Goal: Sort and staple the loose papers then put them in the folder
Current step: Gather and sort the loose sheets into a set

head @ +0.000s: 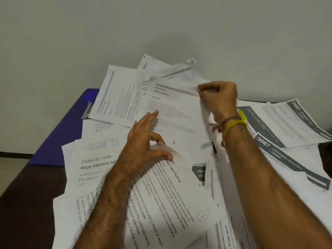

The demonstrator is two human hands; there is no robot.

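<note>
Many loose printed papers point(100, 169) lie scattered and overlapping across a dark table. My right hand point(218, 99) pinches the upper right corner of a white text sheet point(172, 108) and holds it lifted off the pile. My left hand point(145, 141) pinches the top edge of a "Table Setting" sheet point(167, 194) between thumb and a curled finger, its other fingers stretched toward the lifted sheet. A purple folder point(59, 133) lies at the left, partly under the papers. A grey stapler point(88, 110) rests on the folder by the paper edge.
Sheets with dark grey headers numbered 3087 point(280, 151) and 3667 point(294, 121) spread to the right. The dark table point(23, 203) shows bare at the lower left. A plain pale wall point(161, 24) rises directly behind the table.
</note>
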